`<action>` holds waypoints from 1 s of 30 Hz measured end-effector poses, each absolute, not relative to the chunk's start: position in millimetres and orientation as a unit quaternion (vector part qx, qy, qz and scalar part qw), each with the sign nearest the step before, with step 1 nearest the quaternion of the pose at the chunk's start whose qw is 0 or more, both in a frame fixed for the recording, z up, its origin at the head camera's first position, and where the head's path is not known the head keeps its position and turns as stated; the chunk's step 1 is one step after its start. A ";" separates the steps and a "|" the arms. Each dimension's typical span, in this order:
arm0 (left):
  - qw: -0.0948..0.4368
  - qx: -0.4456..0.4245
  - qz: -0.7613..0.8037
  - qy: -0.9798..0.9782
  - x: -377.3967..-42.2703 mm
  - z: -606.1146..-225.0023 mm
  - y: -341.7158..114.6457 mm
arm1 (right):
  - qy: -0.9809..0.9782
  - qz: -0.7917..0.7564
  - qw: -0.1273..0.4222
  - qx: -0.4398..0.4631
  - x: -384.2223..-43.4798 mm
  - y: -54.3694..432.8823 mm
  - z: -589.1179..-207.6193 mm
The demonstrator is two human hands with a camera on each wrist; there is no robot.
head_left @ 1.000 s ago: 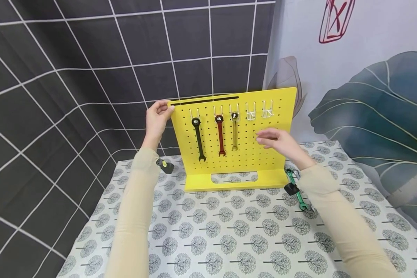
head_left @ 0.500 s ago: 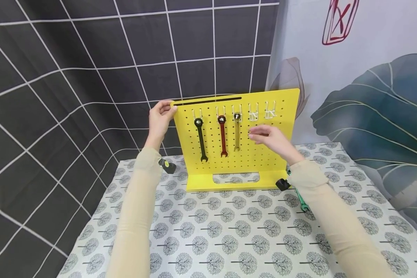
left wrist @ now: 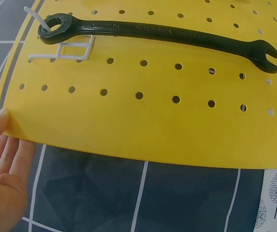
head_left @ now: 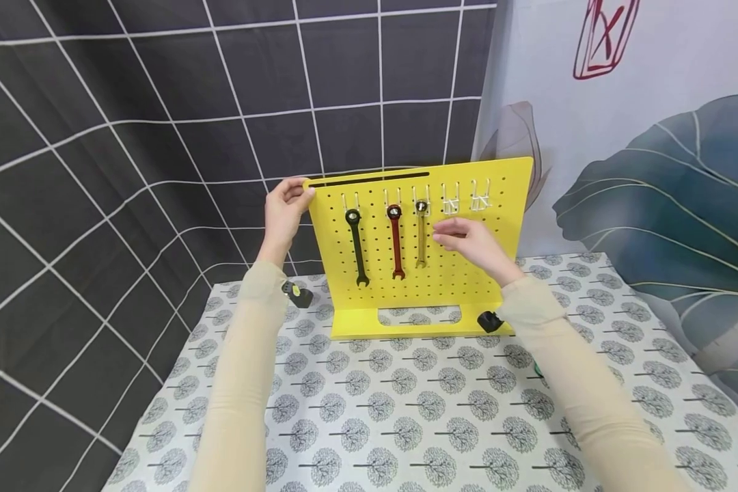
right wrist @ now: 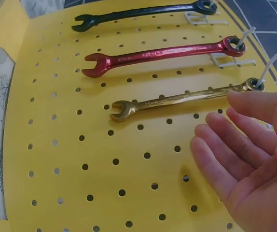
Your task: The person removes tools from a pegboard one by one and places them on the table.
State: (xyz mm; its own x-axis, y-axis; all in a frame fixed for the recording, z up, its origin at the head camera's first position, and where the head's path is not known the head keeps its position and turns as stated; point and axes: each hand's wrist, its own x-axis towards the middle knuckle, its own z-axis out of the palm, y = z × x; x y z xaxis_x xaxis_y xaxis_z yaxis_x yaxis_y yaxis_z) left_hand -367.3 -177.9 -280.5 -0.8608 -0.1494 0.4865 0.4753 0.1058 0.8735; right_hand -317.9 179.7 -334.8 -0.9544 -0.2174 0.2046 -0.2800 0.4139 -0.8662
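A yellow pegboard (head_left: 375, 294) stands on the table. My left hand (head_left: 285, 212) pinches its upper left corner, thumb on the front face and fingers behind. Three combination wrenches hang by their ring ends from white hooks: a black wrench (left wrist: 158, 33), a red wrench (right wrist: 165, 55) and a gold wrench (right wrist: 177, 100). My right hand (head_left: 470, 246) is just right of the gold wrench, fingers loosely bent and holding nothing. In the right wrist view its thumb overlaps the gold shaft near the ring end.
Two white hooks (head_left: 451, 201) at the board's right carry no wrench. A bit of green wrench (head_left: 538, 370) shows on the table, mostly hidden by my right sleeve. Behind the board hangs a dark gridded curtain (head_left: 221, 150). A tree-print cloth (head_left: 369, 410) covers the table.
My right hand has moved left across the board toward the gold wrench, its sleeve now covering most of the green wrench. My left hand keeps its grip on the corner.
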 end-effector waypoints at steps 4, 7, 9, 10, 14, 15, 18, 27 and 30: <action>0.236 -0.115 -0.657 -0.706 -367.6 -280.7 -177.9 | -0.834 0.530 0.029 0.152 -321.2 176.4 -335.6; 0.237 -0.115 -0.655 -0.708 -367.5 -280.4 -177.9 | -0.830 0.535 0.030 0.154 -323.8 174.4 -336.2; 0.238 -0.116 -0.652 -0.710 -367.5 -280.1 -178.0 | -0.827 0.539 0.030 0.156 -325.1 173.5 -336.4; 0.238 -0.116 -0.652 -0.710 -367.4 -280.0 -178.0 | -0.827 0.540 0.031 0.157 -325.5 173.1 -336.4; 0.238 -0.117 -0.652 -0.710 -367.6 -280.0 -178.0 | -0.825 0.541 0.028 0.160 -325.8 171.7 -335.8; 0.237 -0.117 -0.654 -0.709 -367.6 -280.1 -177.9 | -0.825 0.541 0.028 0.161 -326.0 171.2 -335.6; 0.236 -0.119 -0.654 -0.709 -368.3 -280.3 -177.4 | -0.828 0.537 0.027 0.158 -327.0 170.3 -335.4; 0.238 -0.114 -0.653 -0.710 -368.8 -280.3 -178.3 | -0.833 0.533 0.018 0.149 -333.4 163.4 -334.9; 0.237 -0.112 -0.652 -0.711 -368.8 -280.4 -177.7 | -0.831 0.536 0.016 0.149 -333.2 161.0 -334.7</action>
State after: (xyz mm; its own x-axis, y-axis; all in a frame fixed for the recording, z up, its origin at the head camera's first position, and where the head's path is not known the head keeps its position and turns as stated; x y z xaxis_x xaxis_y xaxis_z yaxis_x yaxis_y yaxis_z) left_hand -368.8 -177.7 -280.4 -0.8621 -0.1499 0.4840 0.4692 0.1244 0.8743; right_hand -333.2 161.0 -334.7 -0.9550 -0.2309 0.1862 -0.2648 0.3807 -0.8860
